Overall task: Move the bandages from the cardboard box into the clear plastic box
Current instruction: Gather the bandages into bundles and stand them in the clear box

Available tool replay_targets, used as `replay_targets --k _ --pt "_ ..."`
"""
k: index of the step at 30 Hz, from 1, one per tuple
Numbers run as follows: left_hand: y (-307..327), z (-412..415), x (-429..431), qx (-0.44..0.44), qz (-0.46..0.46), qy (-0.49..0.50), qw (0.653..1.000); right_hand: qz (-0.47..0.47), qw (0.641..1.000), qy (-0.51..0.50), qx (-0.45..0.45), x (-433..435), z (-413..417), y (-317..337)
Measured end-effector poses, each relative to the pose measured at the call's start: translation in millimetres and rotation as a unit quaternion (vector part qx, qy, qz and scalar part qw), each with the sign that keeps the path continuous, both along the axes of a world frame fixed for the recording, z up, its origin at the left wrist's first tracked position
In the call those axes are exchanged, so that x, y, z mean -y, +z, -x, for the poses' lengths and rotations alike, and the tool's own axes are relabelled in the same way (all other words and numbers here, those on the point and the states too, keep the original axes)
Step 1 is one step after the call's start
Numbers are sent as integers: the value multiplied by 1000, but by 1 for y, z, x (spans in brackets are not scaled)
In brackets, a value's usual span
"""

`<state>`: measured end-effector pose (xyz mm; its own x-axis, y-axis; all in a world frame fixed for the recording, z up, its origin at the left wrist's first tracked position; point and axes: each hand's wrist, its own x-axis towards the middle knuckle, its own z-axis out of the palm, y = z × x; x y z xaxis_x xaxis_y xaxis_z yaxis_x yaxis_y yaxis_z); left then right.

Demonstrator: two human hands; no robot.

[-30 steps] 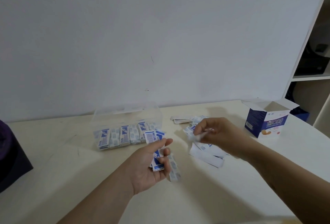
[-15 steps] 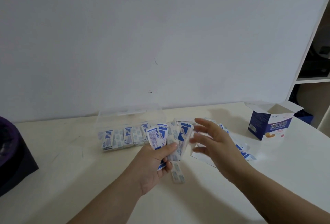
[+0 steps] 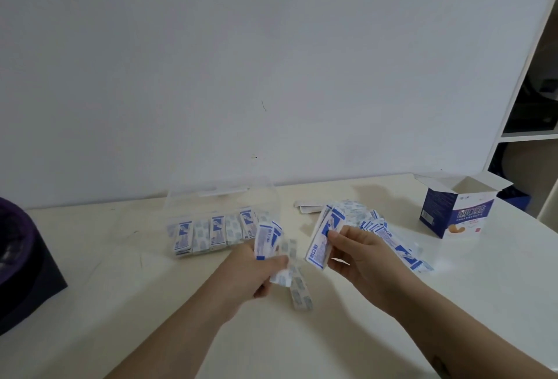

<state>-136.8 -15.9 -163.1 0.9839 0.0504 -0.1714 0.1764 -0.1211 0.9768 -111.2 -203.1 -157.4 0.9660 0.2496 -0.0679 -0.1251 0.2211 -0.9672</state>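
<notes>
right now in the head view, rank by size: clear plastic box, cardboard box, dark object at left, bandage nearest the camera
1. clear plastic box and dark object: alike, the latter cropped and nearer, so unranked
2. cardboard box
3. bandage

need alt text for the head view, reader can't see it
A person's left hand and right hand each grip a bunch of wrapped bandages over a cream table. Behind sit a part-filled clear plastic box, a loose bandage pile and an open cardboard box.

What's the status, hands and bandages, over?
Left hand grips bandage bundle; right hand pinches another stack. Clear plastic box part filled. Loose pile near cardboard box. Nothing blocking.
</notes>
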Motion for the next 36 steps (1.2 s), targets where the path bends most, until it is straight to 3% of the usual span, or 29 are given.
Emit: replay_targets --k 4,7,8,10,12,13,16,20,23,26,30,36 --pt "-4 6 4 -17 -174 -92 980 -2 1000 9 -26 2 1 -3" --pt "-3 6 3 30 -278 -74 957 2 999 15 -34 2 0 -3" --pt "-2 4 2 52 -267 -55 961 5 999 21 -33 2 0 -2" --pt "5 3 4 43 -77 -21 996 13 999 39 -21 -2 2 0" --pt "15 9 13 -20 139 -31 990 41 998 48 17 -11 6 4" --pt "18 13 17 -45 186 -50 980 70 996 41 48 -17 9 6" --pt "17 19 29 -67 232 -80 967 171 974 -8 147 -34 20 3" --pt "14 13 25 -82 290 13 953 263 937 -44 227 -29 16 2" --pt "14 7 16 -77 360 43 929 415 863 -99 269 8 -9 6" --pt "17 2 9 -100 432 44 895 568 780 -103 244 51 -29 6" --pt "20 5 9 -128 447 17 885 680 712 11 177 71 -37 -2" --pt "19 9 10 -130 420 -22 898 683 712 91 135 62 -37 8"
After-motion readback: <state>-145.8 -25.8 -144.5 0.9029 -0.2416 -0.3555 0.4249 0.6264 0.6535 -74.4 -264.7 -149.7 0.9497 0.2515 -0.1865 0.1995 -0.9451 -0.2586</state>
